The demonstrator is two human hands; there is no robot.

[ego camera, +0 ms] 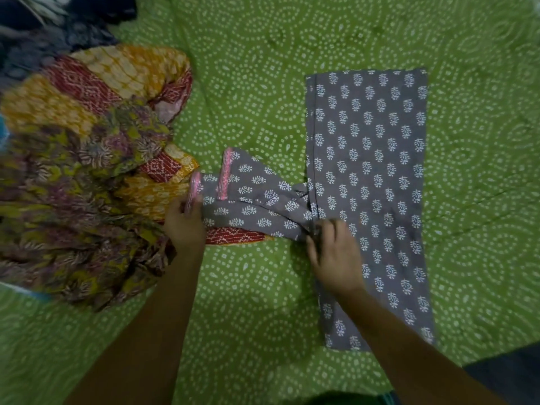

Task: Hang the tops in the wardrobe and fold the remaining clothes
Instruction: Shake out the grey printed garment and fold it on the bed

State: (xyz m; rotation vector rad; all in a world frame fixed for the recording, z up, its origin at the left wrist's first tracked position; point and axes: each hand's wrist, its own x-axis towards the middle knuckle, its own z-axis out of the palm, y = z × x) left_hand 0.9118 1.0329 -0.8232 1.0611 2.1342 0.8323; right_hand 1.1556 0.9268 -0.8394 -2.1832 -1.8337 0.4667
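Observation:
A grey top [371, 176] with white leaf print lies folded lengthwise on the green bedsheet [263, 92]. Its two sleeves with pink cuffs [251, 200] stretch out to the left. My left hand [184, 223] pinches the pink cuff end of the nearer sleeve. At the armpit, where the sleeves meet the body, my right hand [333, 249] grips the bunched cloth. A heap of other clothes [87, 176] lies to the left, with an olive and purple floral garment on top of a yellow and red patterned one.
Dark blue and grey clothes [58, 27] lie at the top left corner. A dark cloth [508, 375] shows at the bottom right edge. The dotted green sheet spreads around the grey top on all sides.

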